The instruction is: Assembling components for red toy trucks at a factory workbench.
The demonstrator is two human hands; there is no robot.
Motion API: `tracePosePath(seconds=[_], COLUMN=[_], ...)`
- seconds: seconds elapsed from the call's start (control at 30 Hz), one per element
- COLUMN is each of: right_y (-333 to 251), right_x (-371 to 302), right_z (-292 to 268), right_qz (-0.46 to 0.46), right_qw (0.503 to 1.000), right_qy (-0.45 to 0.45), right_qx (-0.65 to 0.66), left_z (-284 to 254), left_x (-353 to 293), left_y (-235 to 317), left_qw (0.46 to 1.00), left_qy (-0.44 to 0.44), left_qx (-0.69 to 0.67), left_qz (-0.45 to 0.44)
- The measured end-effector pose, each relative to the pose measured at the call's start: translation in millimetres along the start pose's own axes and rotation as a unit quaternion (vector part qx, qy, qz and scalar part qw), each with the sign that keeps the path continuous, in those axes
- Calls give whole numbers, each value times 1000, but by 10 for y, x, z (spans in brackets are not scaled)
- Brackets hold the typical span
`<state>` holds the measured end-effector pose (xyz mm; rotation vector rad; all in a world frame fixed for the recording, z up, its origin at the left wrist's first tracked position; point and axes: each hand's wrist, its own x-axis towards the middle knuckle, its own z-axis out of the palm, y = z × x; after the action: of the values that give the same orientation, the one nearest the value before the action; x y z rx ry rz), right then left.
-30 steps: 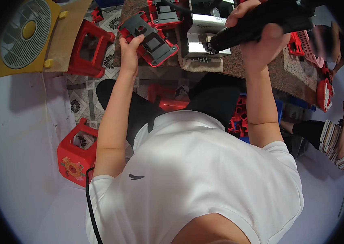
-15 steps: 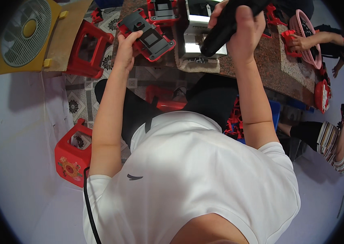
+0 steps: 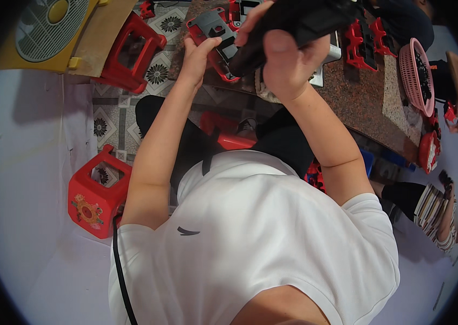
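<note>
My left hand [image 3: 194,60] is closed on the near edge of a grey and red plastic housing [image 3: 211,24], its thumb lying on top. The housing is held tilted at the table's left front edge. My right hand [image 3: 288,67] is wrapped round a thick black tool [image 3: 299,24], perhaps a power driver. The tool's rounded end overlaps the right part of the housing in the picture; whether they touch I cannot tell. A second grey and red housing [image 3: 238,12] lies just behind, partly covered by my right hand and the tool.
On the stone table [image 3: 348,100] stand red and black plastic parts [image 3: 361,46], and a pink basket [image 3: 417,76] at the right. Red stools [image 3: 96,195] and a yellow fan [image 3: 50,32] are at my left. Co-workers are at the right, one in a striped shirt [image 3: 432,211].
My right hand has carried the black tool leftward, over the housing. The view has shifted, so the left hand and housing appear further right. A co-worker's hand has left the red part near the basket.
</note>
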<state>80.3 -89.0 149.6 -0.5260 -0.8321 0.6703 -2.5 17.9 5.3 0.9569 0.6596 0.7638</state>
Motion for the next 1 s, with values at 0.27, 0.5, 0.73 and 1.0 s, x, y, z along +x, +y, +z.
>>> tracePosePath(seconds=[0.27,0.5,0.73,1.0], right_y=[72,-647,-806,-734], right_x=[435,44,-96,110], right_z=[99,-10,-883,-943], right_qz=[-273,-8,-162,-64], right_qw=[890,980,896,932], right_qy=[-203,33,-53,-32], right_qx=[-304,-195,-409,-356], left_z=[-169,-57,-13,-5], left_x=[167,-60,-47,-45], left_y=[-319,62,53,65], left_qw=[999,1000,999,999], left_qy=[-7,-8,-6,-4], left_qx=[-37,-7,18,20], left_qz=[1,-19,-26,-29])
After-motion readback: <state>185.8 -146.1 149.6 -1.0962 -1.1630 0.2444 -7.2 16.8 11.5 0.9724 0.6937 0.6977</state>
